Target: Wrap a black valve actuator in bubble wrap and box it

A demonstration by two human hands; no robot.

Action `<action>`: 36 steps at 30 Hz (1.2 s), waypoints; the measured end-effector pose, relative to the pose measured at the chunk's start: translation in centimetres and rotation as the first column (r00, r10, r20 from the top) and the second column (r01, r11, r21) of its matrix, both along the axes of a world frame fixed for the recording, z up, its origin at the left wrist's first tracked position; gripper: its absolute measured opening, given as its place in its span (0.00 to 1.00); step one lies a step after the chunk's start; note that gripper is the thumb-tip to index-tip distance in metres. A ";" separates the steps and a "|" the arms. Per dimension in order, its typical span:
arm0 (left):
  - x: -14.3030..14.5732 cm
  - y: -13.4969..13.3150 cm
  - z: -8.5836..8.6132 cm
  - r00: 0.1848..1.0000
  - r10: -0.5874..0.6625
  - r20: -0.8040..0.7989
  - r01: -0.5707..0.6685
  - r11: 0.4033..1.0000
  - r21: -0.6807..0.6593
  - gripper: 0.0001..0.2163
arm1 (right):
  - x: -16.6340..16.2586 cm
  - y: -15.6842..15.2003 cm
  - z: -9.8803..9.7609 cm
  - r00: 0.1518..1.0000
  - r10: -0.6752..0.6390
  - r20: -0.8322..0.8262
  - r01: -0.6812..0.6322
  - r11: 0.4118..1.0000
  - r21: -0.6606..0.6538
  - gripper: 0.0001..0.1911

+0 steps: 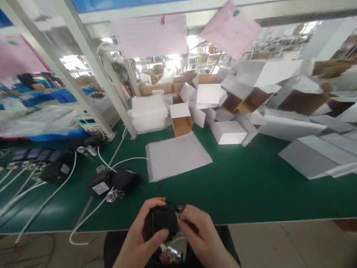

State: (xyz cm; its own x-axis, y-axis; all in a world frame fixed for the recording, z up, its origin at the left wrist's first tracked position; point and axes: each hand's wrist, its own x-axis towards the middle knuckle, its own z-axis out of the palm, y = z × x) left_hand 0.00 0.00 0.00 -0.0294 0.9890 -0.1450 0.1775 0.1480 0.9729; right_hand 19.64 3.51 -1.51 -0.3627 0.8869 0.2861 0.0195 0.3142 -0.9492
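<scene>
Hands both clamp 1 small black boxy plastic module [161, 220] just off the green worktop's [237, 186] near edge: left hand [145, 238] wraps it, right hand [199, 234] pinches its right end. Risk: it slips to the floor, or its trailing lead snags. Long axis looks left-right; facing unclear through blur.

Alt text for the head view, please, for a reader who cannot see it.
Two bare hands, left hand and right hand, hold a small black device at the near edge of a green table. Beyond lie a bubble-wrap sheet, white boxes and black devices with white cables.
</scene>
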 end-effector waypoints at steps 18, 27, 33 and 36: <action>0.9 2.0 1.6 0.930 0.129 0.343 -0.134 0.991 -0.009 0.20 | 1.0 2.0 0.8 0.968 0.114 -0.225 -0.226 0.791 -0.568 0.19; 0.5 5.8 0.7 0.993 -0.112 0.032 0.101 0.962 0.254 0.15 | 2.8 2.5 -0.2 0.947 -0.081 -0.312 -0.082 0.874 -0.478 0.19; -0.4 10.7 0.2 0.770 0.029 -0.638 0.268 0.892 0.363 0.11 | 7.4 3.3 -2.3 0.783 -0.491 -0.381 0.264 0.818 -0.512 0.26; -0.9 12.2 0.8 0.665 0.017 -0.747 0.280 0.921 0.271 0.16 | 8.9 3.4 -2.6 0.675 -0.580 -0.456 0.333 0.791 -0.513 0.24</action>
State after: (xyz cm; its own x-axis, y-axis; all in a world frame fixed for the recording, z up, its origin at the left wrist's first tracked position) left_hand -0.95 12.15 0.80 0.1573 0.9668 0.2016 0.8332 -0.2395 0.4984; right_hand 28.54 6.95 -4.09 0.2389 0.9676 -0.0814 -0.5073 0.0529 -0.8601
